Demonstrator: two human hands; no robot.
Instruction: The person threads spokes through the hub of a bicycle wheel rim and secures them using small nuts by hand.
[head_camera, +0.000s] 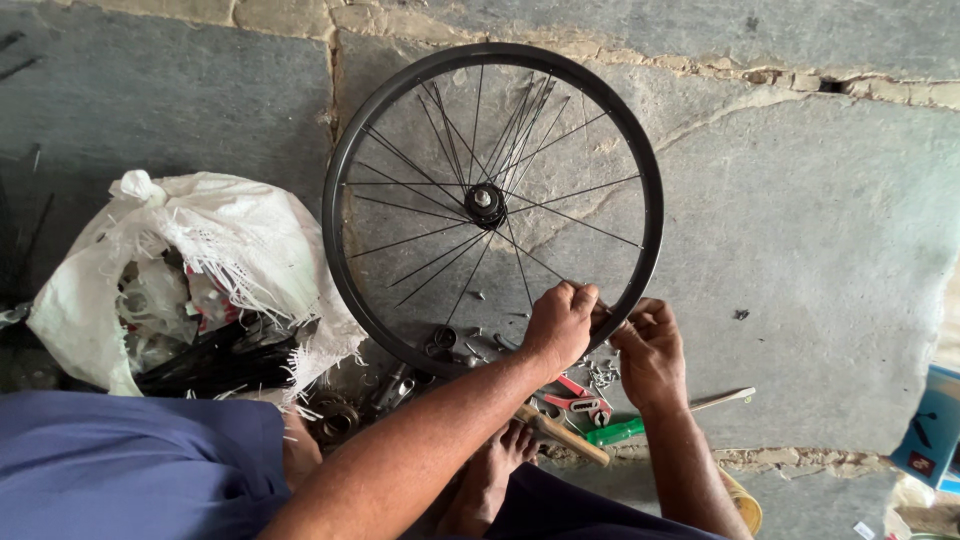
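Both hands sit close together at the near-right rim of the bicycle wheel lying flat on the stone floor. Left hand pinches a spoke, right hand grips the rim. Torn white sack to the left, loose small metal parts and a green-handled screwdriver crowd underneath.

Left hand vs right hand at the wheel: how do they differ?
The left hand is curled with fingertips pinched on a spoke inside the rim; the right hand sits lower, beside the rim's outer edge, fingers bent toward it. The left forearm crosses the frame diagonally; the right comes up more steeply. Both are bare and meet at the wheel's lower right.
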